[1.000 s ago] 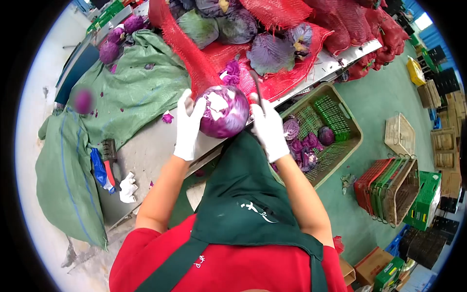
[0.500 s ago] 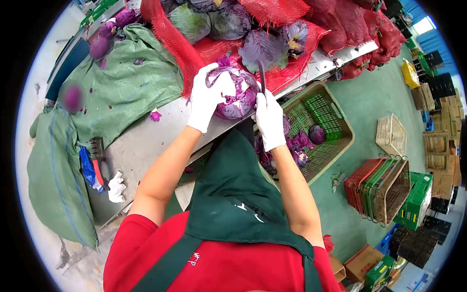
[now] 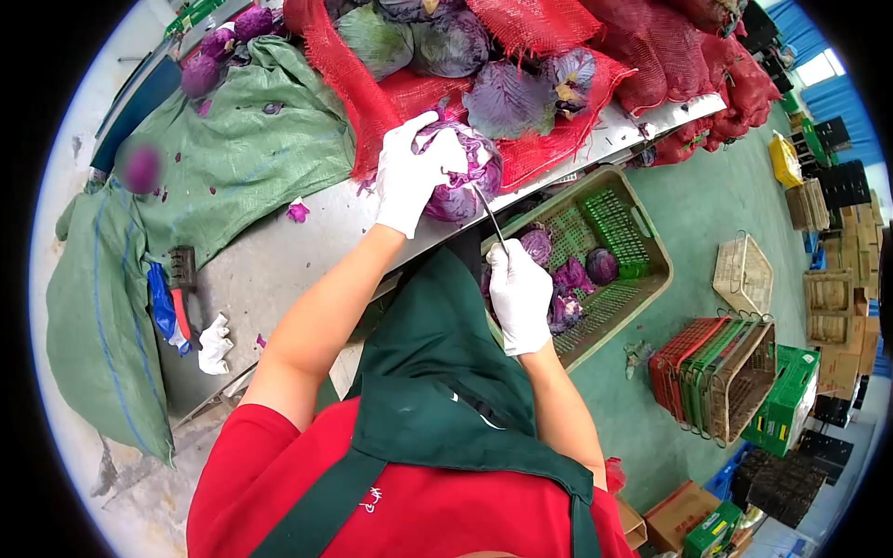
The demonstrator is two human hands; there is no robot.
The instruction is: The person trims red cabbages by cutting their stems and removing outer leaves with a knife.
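A red cabbage [image 3: 479, 172] sits at the table edge, its purple leaves partly trimmed to show paler patches. My left hand [image 3: 414, 177], in a white glove, grips it from the left side and top. My right hand [image 3: 521, 296], also gloved in white, is closed around the handle of a knife [image 3: 488, 212]. The slim dark blade points up and left, its tip at the cabbage's lower right side. Just behind the cabbage, a red mesh sack [image 3: 400, 98] lies open with several whole cabbages [image 3: 451, 42] on it.
Below the table edge at right stands a green plastic crate [image 3: 642, 298] holding cabbages and loose leaves. A green woven sack [image 3: 260, 130] covers the left side. Nearby lie a red-handled brush [image 3: 182, 279] and a crumpled white glove [image 3: 215, 344]. Stacked baskets [image 3: 712, 372] stand on the floor.
My right hand has moved down, away from the cabbage, and the knife has swung from upright to slanting toward the cabbage's lower side. My left hand keeps hold of the cabbage.
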